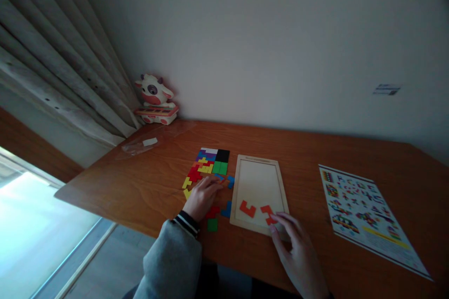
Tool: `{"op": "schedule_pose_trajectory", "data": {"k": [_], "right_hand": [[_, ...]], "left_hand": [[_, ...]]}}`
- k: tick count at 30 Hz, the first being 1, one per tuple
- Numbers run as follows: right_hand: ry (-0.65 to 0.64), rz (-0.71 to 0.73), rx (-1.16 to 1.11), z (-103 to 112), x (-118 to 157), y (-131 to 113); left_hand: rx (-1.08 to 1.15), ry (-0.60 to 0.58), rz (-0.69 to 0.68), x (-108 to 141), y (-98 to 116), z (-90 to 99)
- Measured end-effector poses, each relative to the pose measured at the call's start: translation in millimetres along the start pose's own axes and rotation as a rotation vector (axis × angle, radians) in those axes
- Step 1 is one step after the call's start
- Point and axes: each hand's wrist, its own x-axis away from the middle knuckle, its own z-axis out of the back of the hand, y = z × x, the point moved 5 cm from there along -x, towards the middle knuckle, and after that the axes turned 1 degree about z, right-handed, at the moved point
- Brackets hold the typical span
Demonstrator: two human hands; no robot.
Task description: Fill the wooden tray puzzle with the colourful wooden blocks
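Note:
A shallow wooden puzzle tray (283, 191) lies on the table with two orange-red puzzle pieces inside near its front edge. My right hand (296, 247) has thumb and fingertips at the right-hand orange-red piece (266, 210), pinching its lower end. The other orange-red piece (247, 209) lies flat to its left. Left of the tray, my left hand (202, 196) reaches over loose pieces, fingers together, with a bit of orange-red piece (223, 181) showing at the fingertips. Blue pieces (226, 209), a red piece (212, 212) and a green square (212, 225) lie around that hand.
Beyond my left hand, coloured blocks (210, 161) lie close together. A printed pattern sheet (368, 219) rests on the right. At the back left stand a cow toy (156, 100) with a keyboard and a clear plastic bag (138, 147). The table's left edge borders a bright window.

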Motion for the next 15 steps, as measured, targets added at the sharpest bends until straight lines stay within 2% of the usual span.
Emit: {"op": "schedule_pose_trajectory", "data": {"k": [6, 8, 11, 13, 15], "right_hand": [[-0.003, 0.053, 0.062, 2, -2, -6], [0.004, 0.057, 0.071, 2, -2, -7], [0.025, 0.050, 0.073, 3, -2, -7], [0.022, 0.045, 0.064, 2, -2, -6], [0.015, 0.040, 0.048, 1, -2, -6]], "left_hand": [[0.248, 0.076, 0.100, -4, 22, -1.7], [0.352, 0.125, 0.197, 9, 27, -3.0], [0.567, 0.172, 0.438, 44, 25, -7.5], [0.714, 0.106, 0.556, 65, 23, -13.7], [0.821, -0.018, 0.657, 77, 21, -20.8]]}}
